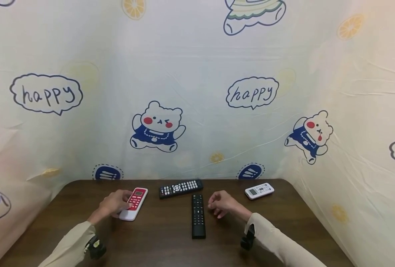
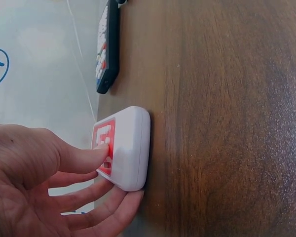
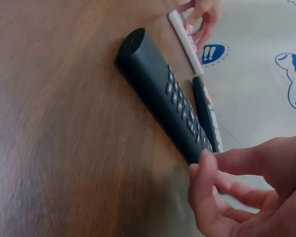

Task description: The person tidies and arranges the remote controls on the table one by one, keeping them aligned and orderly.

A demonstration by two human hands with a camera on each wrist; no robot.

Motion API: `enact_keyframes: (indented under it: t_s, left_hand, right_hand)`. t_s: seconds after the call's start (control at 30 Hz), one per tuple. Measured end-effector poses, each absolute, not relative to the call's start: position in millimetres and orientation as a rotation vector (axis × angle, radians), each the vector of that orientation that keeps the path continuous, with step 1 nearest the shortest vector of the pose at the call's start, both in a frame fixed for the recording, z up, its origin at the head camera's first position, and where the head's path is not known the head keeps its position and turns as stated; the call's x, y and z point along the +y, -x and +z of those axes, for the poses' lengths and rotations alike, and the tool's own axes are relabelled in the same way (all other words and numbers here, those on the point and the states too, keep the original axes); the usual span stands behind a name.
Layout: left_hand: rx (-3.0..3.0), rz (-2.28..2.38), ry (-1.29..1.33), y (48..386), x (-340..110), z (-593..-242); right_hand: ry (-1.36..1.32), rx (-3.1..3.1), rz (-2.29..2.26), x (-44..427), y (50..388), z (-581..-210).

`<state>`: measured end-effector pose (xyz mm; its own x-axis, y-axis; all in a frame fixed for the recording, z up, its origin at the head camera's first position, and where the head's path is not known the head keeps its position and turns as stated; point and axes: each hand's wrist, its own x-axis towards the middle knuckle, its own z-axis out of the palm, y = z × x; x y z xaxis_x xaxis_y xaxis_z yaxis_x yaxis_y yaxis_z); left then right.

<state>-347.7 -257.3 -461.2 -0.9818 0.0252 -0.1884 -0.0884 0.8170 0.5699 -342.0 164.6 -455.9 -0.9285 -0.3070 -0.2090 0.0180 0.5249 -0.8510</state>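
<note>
My left hand point(image 1: 116, 203) grips a red and white remote control point(image 1: 136, 202) at the left of the table. In the left wrist view the thumb presses on its red face, while the other fingers lie along its far side and under its edge. My right hand point(image 1: 224, 204) hovers just right of a slim black remote control point(image 1: 198, 218), its fingers loosely bent and holding nothing. A narrow gap separates that hand from the remote in the head view. The right wrist view has the fingertips overlapping the remote's far end.
Behind the slim remote lies a wider black remote control point(image 1: 180, 188) with white buttons, set crosswise. A small white remote control point(image 1: 259, 191) rests near the back right corner of the brown wooden table point(image 1: 160, 241). A printed sheet point(image 1: 204, 74) hangs along the back and sides.
</note>
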Motion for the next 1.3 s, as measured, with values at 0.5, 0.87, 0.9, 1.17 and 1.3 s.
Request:
enact_keyframes:
  t_s: [0.5,0.87,0.9,1.17,1.3]
  left_hand:
    - [2.807,0.885,0.081,349,-255,-461]
    - [2.811,0.871,0.072,350,-254,-460]
    - [2.812,0.865,0.073,350,-254,-459]
    - [2.820,0.861,0.060,347,-254,-459]
    - [2.823,0.871,0.044,346,-253,-458]
  right_hand:
    - [0.347,2.601,-1.269,185,354,-455]
    - [0.346,2.626,-1.303,189,363,-459]
    - [0.348,2.626,-1.310,189,364,-459]
    - [0.328,2.629,-1.334,195,368,-457]
    - [0.353,2.641,-1.340,202,369,-456]
